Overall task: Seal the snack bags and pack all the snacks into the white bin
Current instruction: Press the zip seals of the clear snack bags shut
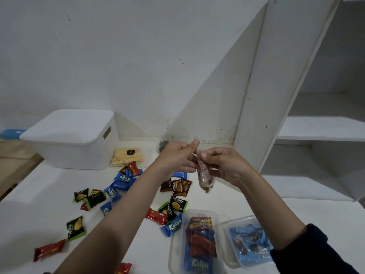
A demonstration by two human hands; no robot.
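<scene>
Snack bag, small and clear, hangs in the air between the two hands, above the desk and in front of the wall. The left hand pinches its upper edge from the left, with the thumb pointing up along the top of the bag. The right hand pinches the same edge from the right, fingers curled round the plastic. The two hands almost touch each other at the top of the bag. The lower part of the bag holds something brown, and I cannot tell what snack it is.

The white bin stands at the back left of the desk, well apart from the hands, with its lid on. Just beside it lies a yellow packet with a dark round label. Many small wrapped snacks in blue, red, green and brown are scattered over the desk under the arms. Two clear tubs with more snacks stand near the bottom edge; the right arm covers part of the second one, and both are cut off by the frame. A small dark thing behind the left hand is mostly hidden.
</scene>
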